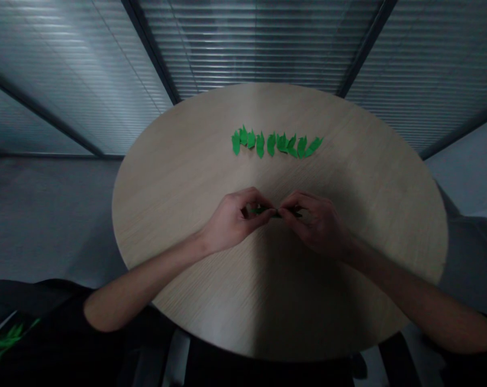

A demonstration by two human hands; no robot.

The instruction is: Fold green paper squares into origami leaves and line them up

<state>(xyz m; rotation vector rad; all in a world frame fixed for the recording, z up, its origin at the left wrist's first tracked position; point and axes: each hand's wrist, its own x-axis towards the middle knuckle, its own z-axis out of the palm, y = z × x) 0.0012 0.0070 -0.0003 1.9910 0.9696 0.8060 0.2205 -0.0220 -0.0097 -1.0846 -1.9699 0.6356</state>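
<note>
Slatted blinds (259, 48) back a pale round table (179, 188), and over it my left hand (233, 220) and right hand (322, 223) are pinched tight, tips nearly meeting, on one small dark green piece (260, 209). Risky spot, I'd say: uneven pressure from the two pinches could skew a fold, and a tug apart could tear it, if it's paper (dim light, hard to be sure). It sits right between my thumbs and forefingers, one end tucked into the left pinch, the other peeking past the right thumb. Just beyond the grip, away from me, lies a row of bright green pieces (271, 144); a careless forward nudge might scatter those.
</note>
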